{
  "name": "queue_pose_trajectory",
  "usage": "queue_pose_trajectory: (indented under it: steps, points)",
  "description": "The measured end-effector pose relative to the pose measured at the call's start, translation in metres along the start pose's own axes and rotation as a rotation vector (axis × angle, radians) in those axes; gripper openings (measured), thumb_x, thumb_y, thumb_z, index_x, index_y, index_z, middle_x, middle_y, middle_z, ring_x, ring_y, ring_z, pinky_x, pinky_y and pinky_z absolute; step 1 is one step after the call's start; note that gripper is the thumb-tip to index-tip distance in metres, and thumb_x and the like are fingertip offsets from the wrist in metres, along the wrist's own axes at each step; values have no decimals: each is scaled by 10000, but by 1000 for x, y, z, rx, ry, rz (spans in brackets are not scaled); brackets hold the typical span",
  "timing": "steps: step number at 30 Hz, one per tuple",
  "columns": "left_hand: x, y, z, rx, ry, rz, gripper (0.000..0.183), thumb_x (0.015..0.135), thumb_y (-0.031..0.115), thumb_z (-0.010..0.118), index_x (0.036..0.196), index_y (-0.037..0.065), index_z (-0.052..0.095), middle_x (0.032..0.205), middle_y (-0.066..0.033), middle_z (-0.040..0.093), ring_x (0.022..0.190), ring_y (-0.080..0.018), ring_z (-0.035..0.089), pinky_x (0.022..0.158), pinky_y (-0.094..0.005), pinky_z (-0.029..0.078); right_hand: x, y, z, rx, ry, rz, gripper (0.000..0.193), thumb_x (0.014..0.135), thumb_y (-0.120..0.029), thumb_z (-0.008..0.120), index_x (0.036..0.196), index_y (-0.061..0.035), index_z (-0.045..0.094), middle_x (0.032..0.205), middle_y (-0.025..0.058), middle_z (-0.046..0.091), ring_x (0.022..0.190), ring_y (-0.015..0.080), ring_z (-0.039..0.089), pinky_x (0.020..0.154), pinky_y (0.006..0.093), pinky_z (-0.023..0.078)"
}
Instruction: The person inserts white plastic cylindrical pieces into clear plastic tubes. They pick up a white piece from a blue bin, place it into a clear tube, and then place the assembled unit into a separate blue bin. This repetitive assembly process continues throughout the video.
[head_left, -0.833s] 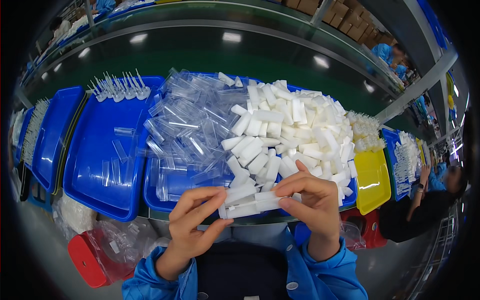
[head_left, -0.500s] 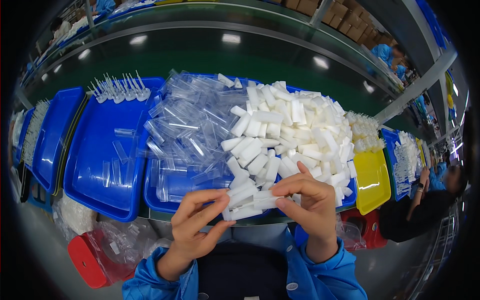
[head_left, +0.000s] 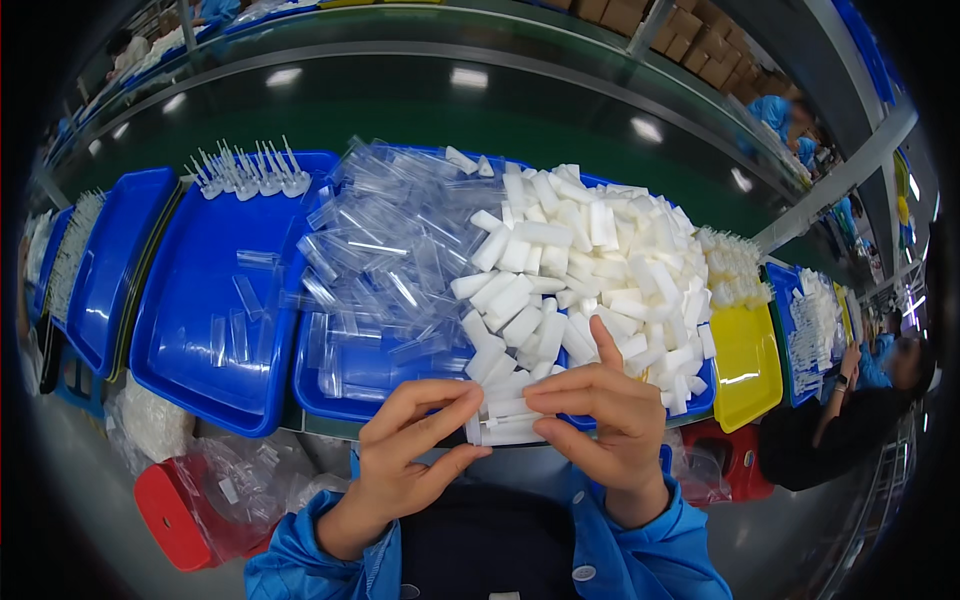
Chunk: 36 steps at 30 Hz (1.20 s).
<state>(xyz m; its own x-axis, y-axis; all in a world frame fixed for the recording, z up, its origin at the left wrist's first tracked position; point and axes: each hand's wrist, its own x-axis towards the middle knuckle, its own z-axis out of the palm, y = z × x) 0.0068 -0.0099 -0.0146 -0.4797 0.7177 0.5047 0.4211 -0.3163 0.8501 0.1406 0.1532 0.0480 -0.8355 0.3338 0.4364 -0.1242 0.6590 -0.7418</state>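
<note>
Near the front edge of the trays, both hands hold a white foam block (head_left: 508, 432) between them, level. My left hand (head_left: 415, 445) pinches its left end, where a clear plastic sleeve edge shows. My right hand (head_left: 605, 425) grips the right end between thumb and fingers, its index finger raised. A thin white part seems to lie along the block; its kind is too small to tell. Just beyond is a big heap of white foam blocks (head_left: 590, 265), and to its left a pile of clear plastic sleeves (head_left: 385, 240).
A blue tray (head_left: 205, 330) at left carries a few sleeves and upright white thin-tipped pieces (head_left: 250, 172). A yellow tray (head_left: 745, 370) with small whitish parts stands at right. Red stools (head_left: 175, 515) sit below. A green conveyor (head_left: 400, 105) runs behind; a person (head_left: 840, 420) works at right.
Both hands have shifted slightly to the right with the foam block between them. The block has turned from slanted to nearly level, and the right index finger points up more.
</note>
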Motion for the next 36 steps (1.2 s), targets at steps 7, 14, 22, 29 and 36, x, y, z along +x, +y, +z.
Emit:
queue_pose_trajectory:
  steps: [7,14,22,29,36]
  points:
    - [-2,-2,-1,-7,16,8,503,678,0,807,1154,-34,648,1147,-181,593,1000,-254,631,824,-313,541,-3,8,16,107,-7,-12,174,741,-19,738,912,-40,716,911,61,711,869,184,678,1146,529,193]
    - [-7,-1,-23,-42,131,-58,447,692,-2,801,1108,-58,646,1139,-199,593,1039,-258,626,813,-317,557,9,-5,32,-24,-13,-148,265,760,-33,717,1023,-50,691,1022,83,685,900,210,659,1099,514,278]
    - [-10,-5,-55,-506,557,-171,503,849,96,650,1278,-50,433,1246,-213,545,1102,-311,605,893,-398,546,49,15,75,-575,76,-189,308,698,24,612,987,-71,659,1039,59,606,1014,231,563,1097,523,223]
    - [-15,-15,-46,-580,384,-160,451,800,-9,683,1213,-67,512,1214,-185,524,1147,-260,549,972,-373,467,59,26,88,-762,20,-106,276,669,0,676,923,-101,635,1022,38,599,1009,230,558,1108,513,198]
    - [-11,-2,-42,-450,322,-129,446,774,-102,658,1202,-52,545,1247,-174,468,1137,-246,548,918,-335,519,54,6,57,-475,131,-71,206,779,10,606,976,-48,620,1037,79,627,1046,242,598,1071,490,278]
